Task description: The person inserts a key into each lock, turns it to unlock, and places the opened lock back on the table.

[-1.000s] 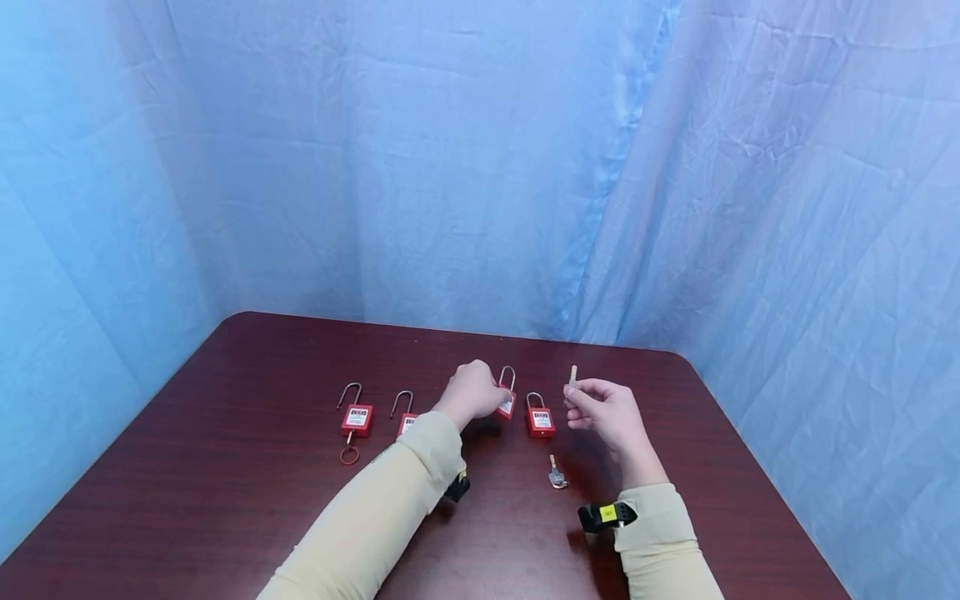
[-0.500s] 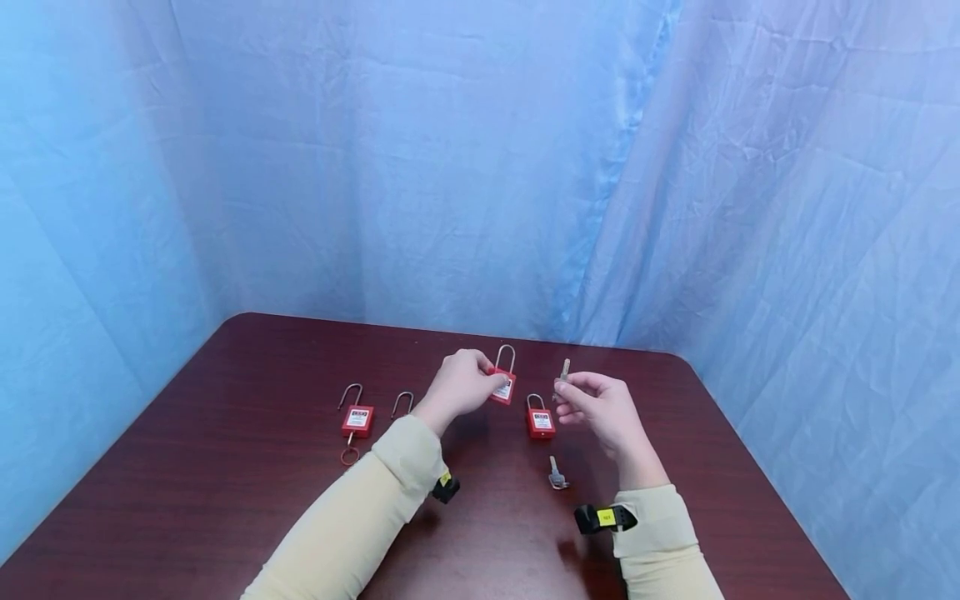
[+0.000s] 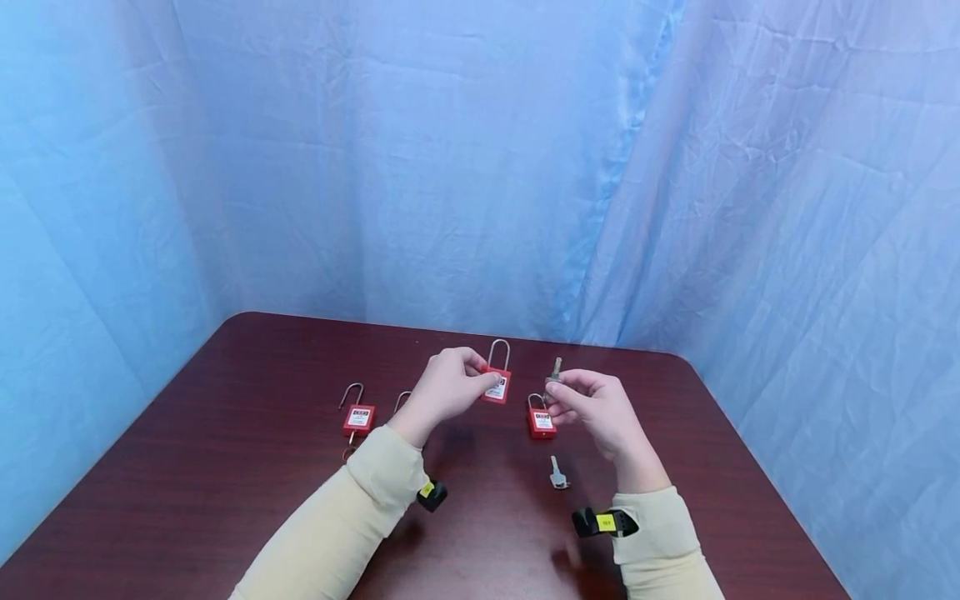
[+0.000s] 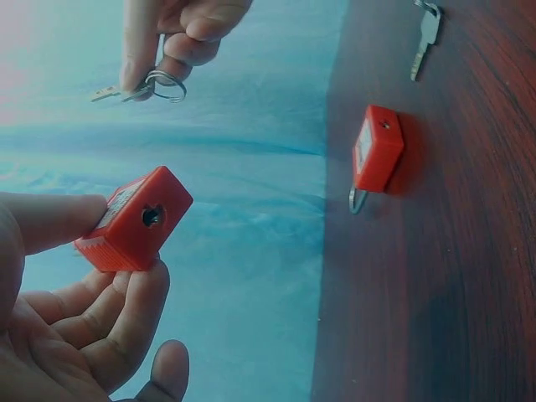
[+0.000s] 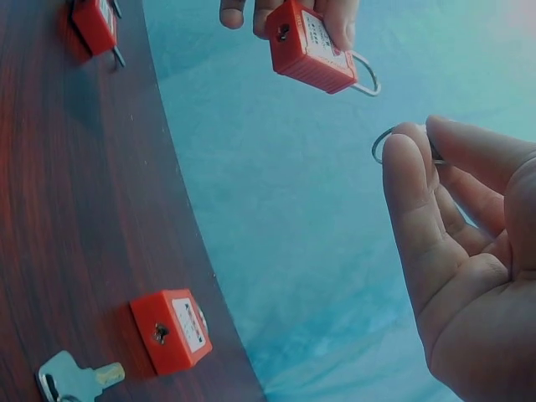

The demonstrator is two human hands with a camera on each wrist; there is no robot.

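Note:
My left hand [image 3: 448,385] holds a red padlock [image 3: 497,385] above the table, pinched between thumb and fingers, shackle up; in the left wrist view the padlock [image 4: 134,222] shows its keyhole. My right hand [image 3: 592,404] pinches a key [image 3: 556,368] on a ring, blade pointing up, a short way right of that padlock. The key and ring [image 4: 144,85] hang from the right fingers in the left wrist view. In the right wrist view the held padlock [image 5: 311,48] is above the right fingers [image 5: 416,218].
On the dark red table [image 3: 225,467] lie another red padlock [image 3: 540,421] under my right hand, a loose key [image 3: 557,475], and two more padlocks at the left [image 3: 357,415], one [image 3: 402,400] mostly behind my left arm. Blue cloth hangs behind.
My left hand has lifted the padlock off the table and brought it up and slightly left. My right hand with the key has moved left toward it.

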